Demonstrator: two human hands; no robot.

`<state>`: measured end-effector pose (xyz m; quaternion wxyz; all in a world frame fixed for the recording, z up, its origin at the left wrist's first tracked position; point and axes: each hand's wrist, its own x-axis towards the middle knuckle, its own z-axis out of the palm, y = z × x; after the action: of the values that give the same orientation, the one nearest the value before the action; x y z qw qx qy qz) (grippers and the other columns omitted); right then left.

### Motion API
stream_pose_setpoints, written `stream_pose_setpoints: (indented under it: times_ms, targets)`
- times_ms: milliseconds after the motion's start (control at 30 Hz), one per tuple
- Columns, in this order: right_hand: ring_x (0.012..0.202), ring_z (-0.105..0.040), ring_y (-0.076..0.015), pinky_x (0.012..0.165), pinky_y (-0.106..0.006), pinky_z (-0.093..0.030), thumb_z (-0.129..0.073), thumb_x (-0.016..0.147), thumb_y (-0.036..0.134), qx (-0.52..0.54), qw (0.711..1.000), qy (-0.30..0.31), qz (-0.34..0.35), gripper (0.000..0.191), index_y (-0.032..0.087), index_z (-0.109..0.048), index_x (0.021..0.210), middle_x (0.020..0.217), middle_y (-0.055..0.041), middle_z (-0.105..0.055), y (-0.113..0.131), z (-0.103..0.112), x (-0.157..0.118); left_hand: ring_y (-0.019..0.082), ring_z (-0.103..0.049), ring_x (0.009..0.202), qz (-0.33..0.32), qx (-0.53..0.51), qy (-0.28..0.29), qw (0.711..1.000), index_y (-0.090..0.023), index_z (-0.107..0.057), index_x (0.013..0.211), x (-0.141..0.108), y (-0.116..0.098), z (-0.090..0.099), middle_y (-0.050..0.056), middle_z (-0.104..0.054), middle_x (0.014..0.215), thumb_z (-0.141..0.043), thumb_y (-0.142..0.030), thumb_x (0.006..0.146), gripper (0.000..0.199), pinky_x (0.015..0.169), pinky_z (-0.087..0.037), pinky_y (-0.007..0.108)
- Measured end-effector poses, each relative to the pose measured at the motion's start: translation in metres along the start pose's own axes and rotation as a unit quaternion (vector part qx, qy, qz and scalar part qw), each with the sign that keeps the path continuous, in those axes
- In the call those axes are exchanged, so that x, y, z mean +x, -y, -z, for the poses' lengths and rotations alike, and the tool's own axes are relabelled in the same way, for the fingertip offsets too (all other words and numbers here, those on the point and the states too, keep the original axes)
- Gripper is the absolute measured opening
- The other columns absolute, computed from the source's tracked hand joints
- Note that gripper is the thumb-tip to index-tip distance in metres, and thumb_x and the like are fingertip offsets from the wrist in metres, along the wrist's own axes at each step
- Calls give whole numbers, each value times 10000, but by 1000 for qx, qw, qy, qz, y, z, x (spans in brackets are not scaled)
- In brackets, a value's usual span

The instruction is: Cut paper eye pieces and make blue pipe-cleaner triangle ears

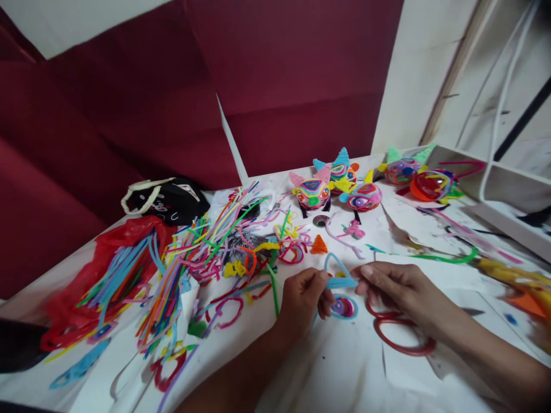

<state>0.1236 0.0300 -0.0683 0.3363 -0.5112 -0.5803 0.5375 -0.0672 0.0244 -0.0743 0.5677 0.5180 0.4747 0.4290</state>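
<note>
Both hands meet over the middle of the white-covered bench (pixel 327 373). The left hand (pixel 303 301) and the right hand (pixel 398 289) each pinch an end of a light-blue fuzzy pipe cleaner bent into a small triangle (pixel 338 274), thumb and fingertips closed on its lower corners, so the triangle stands upright between them just above the bench.

Directly below it, beside the left thumb, lies a flat coiled disc of pink, purple and blue pipe cleaner (pixel 343 307). Under the right hand lie red pipe-cleaner rings (pixel 402 338), the larger one partly beyond the wrist.

To the left spreads a loose heap of multicoloured pipe cleaners (pixel 206 246), part of it spilling from a red plastic bag (pixel 99 269). Behind the heap sits a black fabric bag with cream trim (pixel 166 199). A small orange cone of pipe cleaner (pixel 319 245) stands just beyond the triangle.

Further back, well apart from the hands, a row of round, eared pipe-cleaner figures in bright swirls (pixel 340 186) sits near a dark red backdrop (pixel 279 86). A green pipe cleaner (pixel 447 259) curves on the right.
</note>
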Motion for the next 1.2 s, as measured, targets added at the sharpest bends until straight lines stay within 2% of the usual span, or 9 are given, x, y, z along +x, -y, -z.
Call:
stream_pose_setpoints:
  times_ms: [100, 233, 433, 500, 733, 933, 1033, 1200]
  targets:
    - [479, -425, -104, 423, -225, -275, -497, 782, 624, -3, 1000, 0, -14, 514, 145, -670, 717, 578, -41, -574, 5, 3, -2, 74, -442, 351, 15, -3, -4, 1000, -144, -520, 576, 0, -1, 0, -19, -503, 423, -496, -444, 828, 393, 363, -343, 188]
    - [447, -396, -85, 410, -208, -255, -524, 772, 612, 1, 999, 36, -37, 495, 144, -676, 712, 520, -14, -530, 11, 2, -6, 73, -456, 362, 12, -5, 4, 1000, -142, -532, 597, -2, 2, -2, -20, -517, 441, -496, -434, 834, 378, 374, -357, 187]
    - [474, -491, -106, 425, -214, -345, -600, 723, 590, 23, 996, 87, -7, 439, 159, -660, 671, 603, -40, -619, 12, -4, -9, 71, -475, 371, 5, -10, 19, 1000, -143, -529, 632, -7, 8, -7, -10, -561, 517, -513, -443, 823, 356, 368, -376, 188]
    - [473, -507, -117, 421, -223, -358, -608, 705, 601, 11, 996, 86, -5, 442, 165, -654, 654, 627, -51, -639, 12, -6, -10, 69, -476, 371, 3, -8, 23, 1000, -143, -533, 646, -8, 10, -9, -8, -567, 527, -523, -449, 816, 350, 367, -383, 187]
    - [417, -469, -104, 407, -222, -357, -638, 664, 612, 7, 996, 84, -9, 432, 184, -646, 601, 530, -29, -605, 10, -9, -12, 56, -468, 379, -9, 18, 26, 999, -141, -538, 651, -13, 6, -13, -2, -571, 540, -554, -419, 802, 317, 334, -348, 155]
    - [359, -391, -72, 368, -198, -293, -669, 658, 579, 17, 997, 69, -13, 410, 183, -612, 570, 430, 12, -519, 5, -12, -13, 54, -457, 364, -20, 21, 24, 999, -142, -521, 630, -17, 2, -17, 0, -571, 541, -540, -407, 812, 322, 326, -343, 158]
    - [373, -399, -74, 379, -199, -299, -654, 682, 575, 17, 997, 74, -3, 417, 174, -608, 577, 436, 11, -514, 3, -13, -13, 57, -459, 363, -20, 24, 18, 999, -144, -510, 628, -17, 2, -16, 2, -574, 541, -543, -414, 808, 326, 330, -346, 164]
    - [415, -432, -80, 385, -194, -275, -632, 709, 575, 17, 996, 85, 5, 420, 163, -624, 632, 499, -10, -561, -2, -11, -9, 70, -482, 396, -38, 39, 41, 998, -146, -525, 657, -13, 6, -12, 3, -569, 545, -505, -455, 825, 353, 371, -374, 178]
